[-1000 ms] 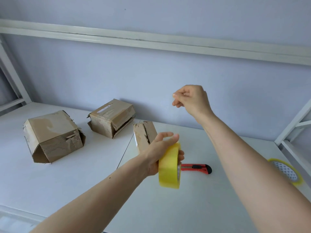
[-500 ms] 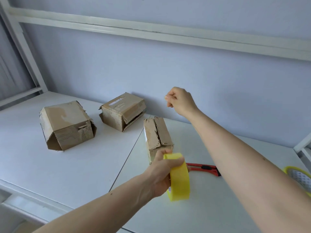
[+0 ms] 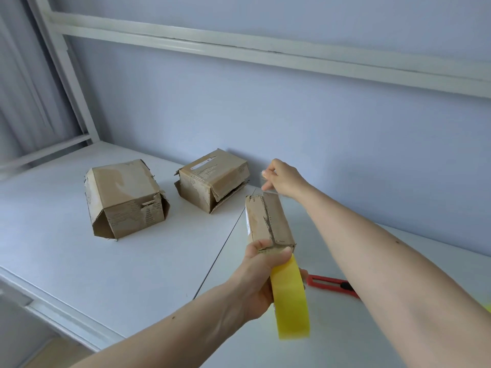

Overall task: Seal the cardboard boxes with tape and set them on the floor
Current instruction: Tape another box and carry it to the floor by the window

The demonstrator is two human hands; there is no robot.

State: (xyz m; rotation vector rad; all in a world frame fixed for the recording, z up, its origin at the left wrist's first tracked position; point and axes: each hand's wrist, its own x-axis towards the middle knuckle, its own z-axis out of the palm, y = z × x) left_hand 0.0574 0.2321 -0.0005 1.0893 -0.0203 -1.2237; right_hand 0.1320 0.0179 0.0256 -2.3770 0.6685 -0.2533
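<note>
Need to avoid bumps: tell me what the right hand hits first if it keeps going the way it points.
Probably the wall: the right hand is already past the small box. Depth is unclear.

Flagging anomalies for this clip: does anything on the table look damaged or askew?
Yes. All three cardboard boxes are worn: the left box sits tilted with a loose bottom flap, the middle box gapes open at its side, and the narrow box has ragged flap edges.
</note>
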